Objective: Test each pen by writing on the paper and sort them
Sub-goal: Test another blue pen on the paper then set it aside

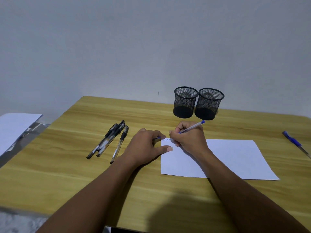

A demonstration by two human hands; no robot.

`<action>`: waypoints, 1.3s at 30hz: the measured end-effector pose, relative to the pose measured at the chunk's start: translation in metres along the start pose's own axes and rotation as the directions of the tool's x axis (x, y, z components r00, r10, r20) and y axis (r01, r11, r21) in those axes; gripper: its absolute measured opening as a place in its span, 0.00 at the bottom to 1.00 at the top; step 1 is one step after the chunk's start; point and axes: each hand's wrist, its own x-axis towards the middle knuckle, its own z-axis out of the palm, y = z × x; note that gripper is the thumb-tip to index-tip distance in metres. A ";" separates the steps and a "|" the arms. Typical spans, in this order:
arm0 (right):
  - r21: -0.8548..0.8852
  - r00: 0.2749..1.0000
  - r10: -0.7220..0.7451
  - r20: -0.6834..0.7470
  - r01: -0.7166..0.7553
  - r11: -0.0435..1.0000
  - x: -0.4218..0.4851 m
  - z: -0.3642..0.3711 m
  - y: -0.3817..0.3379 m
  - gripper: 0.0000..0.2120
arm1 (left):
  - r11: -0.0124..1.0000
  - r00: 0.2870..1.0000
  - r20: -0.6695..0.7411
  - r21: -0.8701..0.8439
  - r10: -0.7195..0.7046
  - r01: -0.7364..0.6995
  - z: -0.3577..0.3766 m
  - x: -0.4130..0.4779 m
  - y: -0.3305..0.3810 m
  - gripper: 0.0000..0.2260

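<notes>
My right hand (188,137) grips a clear pen with a blue end (193,126), its tip down on the top left corner of a white sheet of paper (235,158), where small blue marks show. My left hand (148,145) rests at the sheet's left edge, thumb flat on the paper, fingers curled around what looks like a small blue cap. Several black-capped pens (109,140) lie in a loose bunch to the left. Another blue pen (296,143) lies at the far right of the table.
Two black mesh pen cups (185,102) (208,105) stand side by side at the back of the wooden table (67,174), both looking empty. Papers (13,128) lie off the table's left edge. A plain wall stands behind.
</notes>
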 end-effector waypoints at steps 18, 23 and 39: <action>-0.100 1.000 -0.020 -0.017 0.019 0.995 -0.005 -0.004 -0.007 0.09 | 1.000 1.000 0.017 0.003 -0.012 0.012 -0.004 -0.002 0.005 0.24; 0.042 0.990 0.029 -0.138 -0.023 0.999 0.000 -0.007 -0.007 0.13 | 1.000 0.999 0.026 0.003 -0.022 0.022 -0.005 -0.003 0.007 0.24; 0.265 0.950 0.223 0.219 -0.278 0.923 -0.004 -0.048 -0.082 0.03 | 0.854 0.995 -0.003 -0.513 -0.104 0.088 -0.028 0.010 0.042 0.09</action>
